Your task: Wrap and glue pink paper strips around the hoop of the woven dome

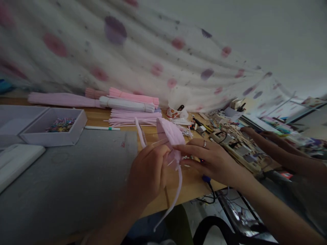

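A pale pink fan-shaped piece made of strips [171, 133] is held upright over the table's front part, between both hands. My left hand [150, 166] is closed on its lower left side, with thin pale stems sticking out by the fingers. My right hand [206, 158], with a ring on one finger, pinches the lower right edge of the piece. One long pink strip [177, 190] hangs from its base past the table edge. A separate curved pink strip [140, 132] stands out to the left, above my left hand.
A grey mat [102, 160] lies left, beside an open box [74, 129] of colourful small pieces and a white pen [102, 128]. Bundles of pink and white stems [134, 99] lie behind. Tools clutter the right, near another person's arms [278, 149].
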A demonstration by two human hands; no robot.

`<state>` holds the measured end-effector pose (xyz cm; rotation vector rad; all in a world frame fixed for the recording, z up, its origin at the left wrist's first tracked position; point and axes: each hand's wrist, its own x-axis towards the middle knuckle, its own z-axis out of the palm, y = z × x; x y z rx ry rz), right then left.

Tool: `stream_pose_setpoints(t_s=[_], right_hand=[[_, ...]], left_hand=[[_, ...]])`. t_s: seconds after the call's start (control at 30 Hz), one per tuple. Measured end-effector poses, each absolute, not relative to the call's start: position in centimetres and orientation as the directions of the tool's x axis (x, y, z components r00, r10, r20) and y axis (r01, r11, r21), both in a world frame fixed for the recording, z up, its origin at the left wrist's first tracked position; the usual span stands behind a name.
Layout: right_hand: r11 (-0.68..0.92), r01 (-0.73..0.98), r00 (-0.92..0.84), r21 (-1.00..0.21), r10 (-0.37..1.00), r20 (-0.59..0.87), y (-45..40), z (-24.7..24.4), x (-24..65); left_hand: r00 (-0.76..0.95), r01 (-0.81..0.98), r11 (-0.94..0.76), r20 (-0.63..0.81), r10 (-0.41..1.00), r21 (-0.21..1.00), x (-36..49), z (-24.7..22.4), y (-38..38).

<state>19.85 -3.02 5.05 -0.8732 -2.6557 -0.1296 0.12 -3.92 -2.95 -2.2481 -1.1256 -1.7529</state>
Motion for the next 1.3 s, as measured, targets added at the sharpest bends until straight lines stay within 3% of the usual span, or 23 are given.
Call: stream_pose_setpoints(t_s=[0.1, 0.23, 0.37, 0.47, 0.57, 0.73, 0.83, 1.07, 1.17, 1.3], right_hand=[[0.783, 0.617, -0.641, -0.082, 0.560, 0.525, -3.0, 3.1, 19.7], [0.734, 0.651, -0.484, -0.193, 0.597, 0.640, -3.2, 1.3, 20.3], [0.636, 0.656, -0.133, -0.406, 0.627, 0.768, -3.9, 0.2, 21.3], [0.583, 0.539, 0.209, -0.608, 0.607, 0.767, -4.7, -1.1, 21.1], [0.580, 0.410, 0.353, -0.703, 0.610, 0.709, -5.4, -3.2, 19.9], [0.526, 0.155, 0.396, -0.836, 0.742, 0.541, -6.1, -6.4, 17.3], [0.457, -0.082, 0.317, -0.886, 0.855, 0.411, -6.3, -7.0, 16.0], [0.246, -0.563, 0.186, -0.789, 0.968, 0.170, -5.4, -7.3, 14.0], [0.170, -0.656, 0.179, -0.735, 0.982, 0.068, -5.0, -7.3, 13.5], [0.135, -0.635, 0.200, -0.761, 0.980, 0.007, -4.7, -7.2, 13.3]], left_hand=[[0.007, 0.603, -0.696, 0.870, 0.494, 0.390, 0.0, -3.0, -3.9], [-0.085, 0.622, -0.645, 0.857, 0.508, 0.444, -0.4, -2.9, -3.8], [-0.194, 0.610, -0.593, 0.825, 0.531, 0.526, -1.2, -3.5, -3.5], [-0.277, 0.581, -0.522, 0.755, 0.594, 0.624, -1.7, -4.3, -3.6], [-0.292, 0.577, -0.473, 0.709, 0.642, 0.666, -2.3, -5.1, -3.9], [-0.205, 0.751, -0.412, 0.776, 0.596, 0.515, -3.3, -5.4, -4.0], [-0.224, 0.777, -0.354, 0.754, 0.617, 0.520, -3.9, -5.8, -4.0], [-0.272, 0.787, -0.278, 0.715, 0.644, 0.550, -4.4, -7.2, -4.4], [-0.283, 0.782, -0.267, 0.703, 0.653, 0.563, -4.1, -7.1, -4.7], [-0.299, 0.752, -0.243, 0.646, 0.702, 0.612, -3.8, -6.7, -4.9]])
